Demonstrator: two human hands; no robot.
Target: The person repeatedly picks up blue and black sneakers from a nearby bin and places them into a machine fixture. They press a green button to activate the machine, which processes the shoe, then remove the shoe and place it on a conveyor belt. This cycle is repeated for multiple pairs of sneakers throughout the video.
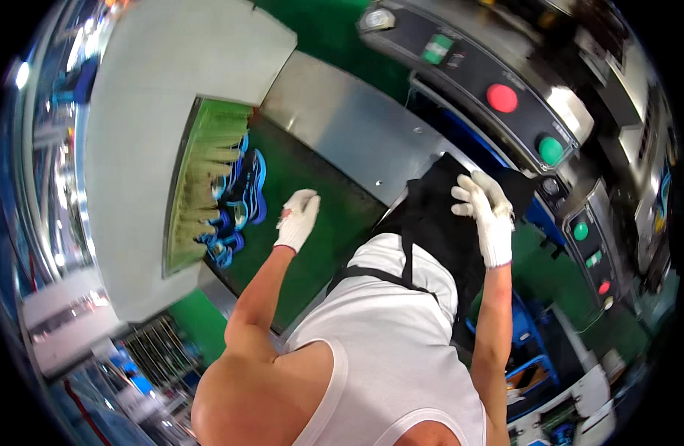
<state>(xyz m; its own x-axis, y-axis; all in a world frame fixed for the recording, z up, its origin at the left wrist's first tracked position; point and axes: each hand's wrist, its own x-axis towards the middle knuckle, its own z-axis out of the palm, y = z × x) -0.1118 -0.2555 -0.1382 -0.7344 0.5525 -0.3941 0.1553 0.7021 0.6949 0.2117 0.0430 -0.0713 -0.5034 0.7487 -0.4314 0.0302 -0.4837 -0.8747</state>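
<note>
Apparently nothing is held by the left hand (299, 217) or the right hand (484, 212), both white-gloved, presumably for protection.
At left, what look like blue-and-black shoes (255, 186) are placed by green bristles (197, 175), perhaps fitted to screen the grey housing (137, 156); near them, the left hand is loosely curved. The right hand is half opened above a black apron (444, 195). Farther right, a control panel (468, 70) is seemingly mounted for easy reach; the contents of a blue crate (526, 338), near right, cannot be identified.
</note>
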